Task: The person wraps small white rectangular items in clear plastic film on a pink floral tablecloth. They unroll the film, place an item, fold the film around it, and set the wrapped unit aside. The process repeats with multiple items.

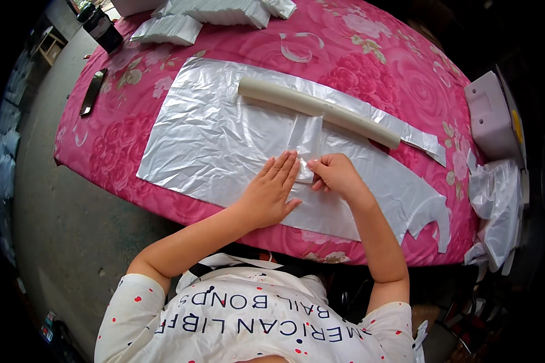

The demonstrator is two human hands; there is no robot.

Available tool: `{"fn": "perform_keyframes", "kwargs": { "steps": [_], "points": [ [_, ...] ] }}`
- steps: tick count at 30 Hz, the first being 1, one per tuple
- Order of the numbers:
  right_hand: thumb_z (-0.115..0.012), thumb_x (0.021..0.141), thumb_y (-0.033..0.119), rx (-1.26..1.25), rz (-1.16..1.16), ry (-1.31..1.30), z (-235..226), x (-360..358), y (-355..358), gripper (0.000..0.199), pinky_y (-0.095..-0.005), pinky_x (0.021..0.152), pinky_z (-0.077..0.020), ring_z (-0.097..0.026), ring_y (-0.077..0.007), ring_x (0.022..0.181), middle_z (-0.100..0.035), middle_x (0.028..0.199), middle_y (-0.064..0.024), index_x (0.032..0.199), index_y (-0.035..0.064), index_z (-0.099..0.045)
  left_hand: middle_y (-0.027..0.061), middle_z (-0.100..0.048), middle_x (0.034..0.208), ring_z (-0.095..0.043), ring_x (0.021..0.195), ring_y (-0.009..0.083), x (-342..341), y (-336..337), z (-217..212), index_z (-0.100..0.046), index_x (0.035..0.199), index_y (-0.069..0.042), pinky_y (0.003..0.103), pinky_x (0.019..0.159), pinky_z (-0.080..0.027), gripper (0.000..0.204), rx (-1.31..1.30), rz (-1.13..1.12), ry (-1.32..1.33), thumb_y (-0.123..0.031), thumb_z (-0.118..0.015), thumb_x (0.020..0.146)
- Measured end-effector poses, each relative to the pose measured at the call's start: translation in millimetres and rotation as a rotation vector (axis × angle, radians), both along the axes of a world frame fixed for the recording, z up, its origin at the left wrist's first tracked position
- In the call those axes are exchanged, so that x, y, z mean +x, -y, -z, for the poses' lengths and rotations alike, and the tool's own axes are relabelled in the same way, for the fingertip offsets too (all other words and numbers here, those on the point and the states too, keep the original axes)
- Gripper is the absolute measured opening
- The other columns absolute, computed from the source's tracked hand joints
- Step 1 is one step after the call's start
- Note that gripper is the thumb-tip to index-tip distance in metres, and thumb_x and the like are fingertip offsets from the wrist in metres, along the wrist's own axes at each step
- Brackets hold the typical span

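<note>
A silvery-white plastic sheet (194, 133) lies spread over the table, creased at its left part and cut into a curved notch at its right end. Flat on it, with fingers stretched out, rests my left hand (274, 186). Close beside it, my right hand (336, 175) is closed in a pinch on the near end of a small folded plastic piece (307, 136). The left fingertips touch this piece's left edge. Beyond both hands a long pale tube (318, 109) lies slantwise across the sheet.
A pink flowered cloth (121, 145) covers the table. Stacks of folded white plastic (218, 12), a dark jar (101, 27) and a phone (93, 92) lie toward the far and left edges. At the right edge are a pale box (493, 118) and hanging clear plastic bags (496, 206).
</note>
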State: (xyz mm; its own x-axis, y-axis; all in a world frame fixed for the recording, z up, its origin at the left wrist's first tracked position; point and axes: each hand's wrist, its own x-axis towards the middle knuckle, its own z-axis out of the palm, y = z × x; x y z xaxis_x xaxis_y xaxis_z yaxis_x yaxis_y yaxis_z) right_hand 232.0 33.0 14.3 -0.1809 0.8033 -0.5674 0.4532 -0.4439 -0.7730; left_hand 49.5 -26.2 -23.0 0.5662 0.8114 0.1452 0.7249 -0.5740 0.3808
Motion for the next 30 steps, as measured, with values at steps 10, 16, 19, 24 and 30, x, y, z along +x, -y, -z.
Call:
{"fn": "perform_keyframes", "kwargs": {
  "steps": [10, 16, 19, 24, 30],
  "points": [
    [-0.073, 0.067, 0.015, 1.266, -0.310, 0.505, 12, 3, 31, 0.048, -0.0375, 0.093, -0.0413, -0.047, -0.0295, 0.113, -0.054, 0.116, -0.0153, 0.109, -0.0010, -0.057, 0.0210, -0.038, 0.135, -0.037, 0.125, 0.0322, 3, -9, -6, -0.030, 0.134, 0.006, 0.041, 0.103, -0.030, 0.075, 0.068, -0.056, 0.031, -0.026, -0.062, 0.074],
    [-0.063, 0.072, 0.005, 1.217, -0.550, 0.404, 6, 6, 11, 0.039, -0.0380, 0.096, -0.0409, -0.050, -0.0288, 0.113, -0.055, 0.119, -0.0146, 0.110, -0.0010, -0.058, 0.0172, -0.051, 0.122, -0.049, 0.114, 0.0272, 3, -24, -3, -0.048, 0.119, 0.006, 0.036, 0.092, -0.041, 0.049, 0.247, -0.048, -0.052, -0.006, -0.055, 0.072],
    [-0.056, 0.073, -0.002, 1.159, -0.521, 0.320, 8, 10, 3, 0.035, -0.0377, 0.096, -0.0407, -0.050, -0.0282, 0.113, -0.057, 0.117, -0.0144, 0.107, -0.0008, -0.060, 0.0147, -0.054, 0.119, -0.053, 0.109, 0.0259, 2, -30, -8, -0.054, 0.112, 0.005, 0.036, 0.089, -0.043, 0.039, 0.242, -0.003, -0.063, -0.002, -0.051, 0.073],
    [-0.056, 0.064, -0.007, 1.231, -0.535, 0.259, 13, 13, 7, 0.036, -0.0358, 0.084, -0.0475, -0.057, -0.0276, 0.098, -0.061, 0.104, -0.0121, 0.100, -0.0002, -0.062, 0.0135, -0.055, 0.119, -0.054, 0.109, 0.0246, -9, -21, -7, -0.054, 0.112, 0.001, 0.036, 0.091, -0.043, 0.042, 0.189, 0.122, 0.075, -0.004, -0.057, 0.071],
    [-0.062, 0.063, -0.005, 1.209, -0.507, 0.168, 14, 11, 47, 0.033, -0.0335, 0.073, -0.0502, -0.060, -0.0257, 0.084, -0.063, 0.094, -0.0088, 0.095, 0.0029, -0.065, 0.0115, -0.058, 0.115, -0.056, 0.107, 0.0269, -25, 1, -10, -0.053, 0.117, -0.002, 0.038, 0.092, -0.043, 0.052, 0.145, 0.232, 0.204, -0.007, -0.063, 0.066]
  ]
}}
